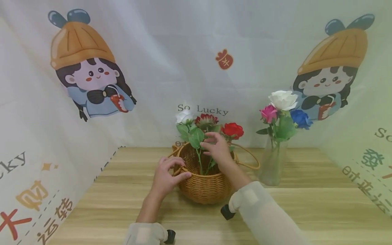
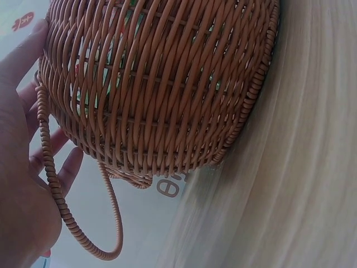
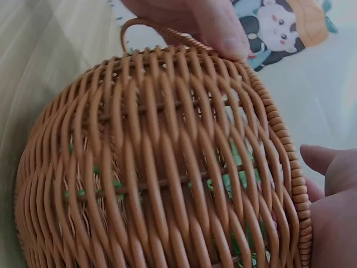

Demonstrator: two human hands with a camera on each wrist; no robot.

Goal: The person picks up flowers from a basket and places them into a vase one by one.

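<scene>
A brown wicker basket (image 1: 205, 190) stands on the table, holding a white rose (image 1: 184, 116), a dark red flower (image 1: 206, 119) and a red rose (image 1: 233, 130) on green stems. At its left side my left hand (image 1: 166, 173) grips the rim, thumb over the front edge; the left wrist view shows that hand (image 2: 22, 162) beside a looped handle (image 2: 67, 218). My right hand (image 1: 218, 149) is above the basket opening, fingers slightly bent beside a green leaf (image 1: 196, 137). Nothing shows in its grasp. In the right wrist view the right hand (image 3: 337, 206) is beside the rim.
Right of the basket stands a clear vase (image 1: 272, 166) with a white rose (image 1: 283, 99), a pink rose (image 1: 268, 113) and a blue rose (image 1: 301, 118). Another basket handle (image 1: 252, 158) sticks out toward it. A printed cloth (image 1: 153, 68) hangs behind the wooden table (image 1: 122, 190).
</scene>
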